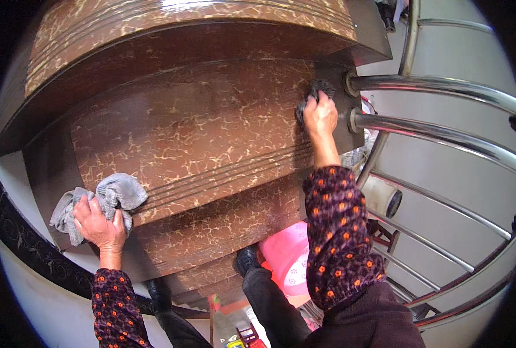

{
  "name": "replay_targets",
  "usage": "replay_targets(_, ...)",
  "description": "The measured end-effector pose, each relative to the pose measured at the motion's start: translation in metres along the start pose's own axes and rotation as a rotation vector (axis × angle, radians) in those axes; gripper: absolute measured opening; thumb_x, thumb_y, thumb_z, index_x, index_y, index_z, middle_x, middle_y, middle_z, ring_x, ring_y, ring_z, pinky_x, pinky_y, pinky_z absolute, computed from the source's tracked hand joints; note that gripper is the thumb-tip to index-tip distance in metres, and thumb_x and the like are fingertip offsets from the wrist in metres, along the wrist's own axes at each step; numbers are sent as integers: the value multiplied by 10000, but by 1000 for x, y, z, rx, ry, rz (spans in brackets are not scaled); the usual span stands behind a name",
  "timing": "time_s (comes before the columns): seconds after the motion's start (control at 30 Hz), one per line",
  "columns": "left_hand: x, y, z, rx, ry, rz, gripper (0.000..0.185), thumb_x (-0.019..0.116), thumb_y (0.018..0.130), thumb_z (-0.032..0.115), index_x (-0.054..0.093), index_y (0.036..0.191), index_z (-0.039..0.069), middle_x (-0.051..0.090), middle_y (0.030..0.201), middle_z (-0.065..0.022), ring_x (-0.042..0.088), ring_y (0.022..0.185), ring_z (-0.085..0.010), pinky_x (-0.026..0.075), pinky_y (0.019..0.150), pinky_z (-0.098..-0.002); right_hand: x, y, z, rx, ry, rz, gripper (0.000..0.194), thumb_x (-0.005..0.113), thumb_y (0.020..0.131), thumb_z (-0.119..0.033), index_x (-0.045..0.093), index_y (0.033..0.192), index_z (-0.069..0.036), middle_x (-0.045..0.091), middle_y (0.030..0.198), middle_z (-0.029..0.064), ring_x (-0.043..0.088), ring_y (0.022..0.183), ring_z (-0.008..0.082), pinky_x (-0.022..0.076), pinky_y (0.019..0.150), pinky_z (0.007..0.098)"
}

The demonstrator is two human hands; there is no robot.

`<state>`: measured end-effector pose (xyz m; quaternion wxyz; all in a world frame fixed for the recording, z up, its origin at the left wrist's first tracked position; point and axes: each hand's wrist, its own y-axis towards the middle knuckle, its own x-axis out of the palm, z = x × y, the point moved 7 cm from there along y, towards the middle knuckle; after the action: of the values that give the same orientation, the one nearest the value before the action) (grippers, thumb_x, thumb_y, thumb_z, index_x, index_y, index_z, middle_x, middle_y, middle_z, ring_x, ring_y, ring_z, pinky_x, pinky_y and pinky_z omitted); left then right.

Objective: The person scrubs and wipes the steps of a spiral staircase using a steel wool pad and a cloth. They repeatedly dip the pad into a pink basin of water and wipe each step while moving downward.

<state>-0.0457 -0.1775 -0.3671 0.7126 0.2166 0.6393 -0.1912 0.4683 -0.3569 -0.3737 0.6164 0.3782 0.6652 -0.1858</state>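
Beneath my left hand (pixel 99 228) is a crumpled light grey cloth (pixel 121 191), held at the left front corner of a brown marble-patterned stair tread (pixel 188 126). My fingers press into its folds. At the tread's right end, my right hand (pixel 321 117) grips a smaller dark grey cloth (pixel 322 87) against the surface, close to the dark side border. Part of each cloth is hidden by the fingers. Grooved lines run along the tread's front edge between my two hands.
Stainless steel railing tubes (pixel 432 87) meet the stair's right side. A higher step (pixel 188 30) overhangs at the top. Below, a pink plastic bucket (pixel 284 252) stands beside my dark shoe (pixel 246 260). A black patterned skirting band (pixel 36 252) curves along the left wall.
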Motion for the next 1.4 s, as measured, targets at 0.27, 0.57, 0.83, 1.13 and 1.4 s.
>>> replay_targets(0.27,-7,6,6,-20,3,-14,591,812,582,256,583,1079,33,522,1261,-210,444,1206,-414,341,1021,-539,78,-70,-370,-503,238,-228,260,639,746,-148,719,989,-103,680,801,103,692,712,256,543,553,418)
replay_targets(0.57,-6,5,5,-74,-47,-38,573,830,552,284,614,1034,62,522,1250,-175,445,1205,-400,341,1024,-539,6,42,-50,192,-296,-277,268,617,878,-288,731,983,-70,711,788,182,707,727,350,573,683,429)
replay_targets(0.83,-7,4,4,-41,-71,-21,599,852,528,267,605,1030,54,528,1228,-180,459,1188,-407,359,1012,-536,67,-75,-317,-560,91,-214,302,541,857,-160,639,1129,-74,645,850,111,645,672,254,544,584,376)
replay_targets(1.13,0,-2,-3,-28,-23,-12,578,789,581,248,581,1069,18,512,1276,-207,442,1214,-420,329,1044,-545,11,84,56,179,-279,-200,274,573,908,-338,760,901,-137,738,934,134,715,820,294,574,695,437)
replay_targets(1.4,0,1,1,17,34,4,551,756,618,192,558,1090,-9,499,1303,-222,438,1215,-429,323,1055,-546,47,-10,-180,-393,20,-96,232,595,802,-246,671,980,-118,654,801,97,648,681,275,536,569,398)
